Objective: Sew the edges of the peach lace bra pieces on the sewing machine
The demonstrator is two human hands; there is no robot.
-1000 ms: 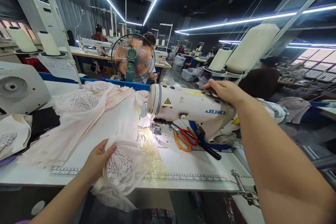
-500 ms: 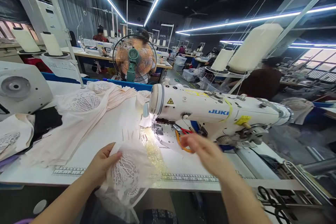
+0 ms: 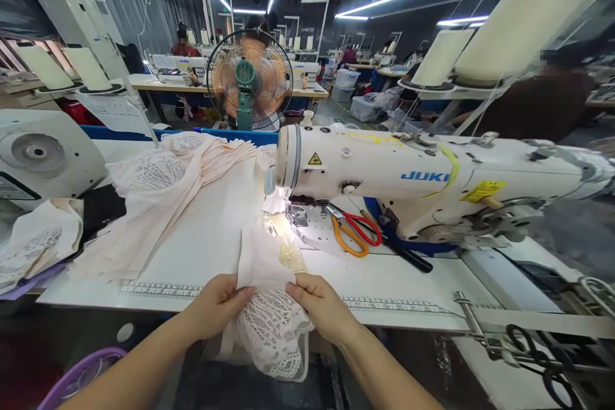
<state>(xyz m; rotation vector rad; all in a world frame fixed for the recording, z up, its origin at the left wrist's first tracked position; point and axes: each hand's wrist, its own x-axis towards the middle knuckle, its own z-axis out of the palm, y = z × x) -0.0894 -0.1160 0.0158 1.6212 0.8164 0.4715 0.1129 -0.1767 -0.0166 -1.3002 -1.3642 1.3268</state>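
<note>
A pale lace bra piece hangs over the table's front edge, its plain band of fabric lying flat toward the needle area. My left hand pinches its left side between thumb and fingers. On the opposite side my right hand grips the fabric the same way, so the piece is stretched between both. Beyond them stands a white JUKI sewing machine, its lamp lighting the needle plate. Yellowish shiny tape lies beside the fabric, partly under it. Scissors with orange and red handles rest on the machine bed.
Stacked pale lace garments cover the table's left side, near a black cloth. A printed ruler runs along the front edge. A green fan stands behind the table. Thread cones rise at the right. A purple basket rim shows below.
My right hand has come from beside the scissors to the lace piece and taken hold of it. The piece has moved right and straightened out. The view has shifted.
</note>
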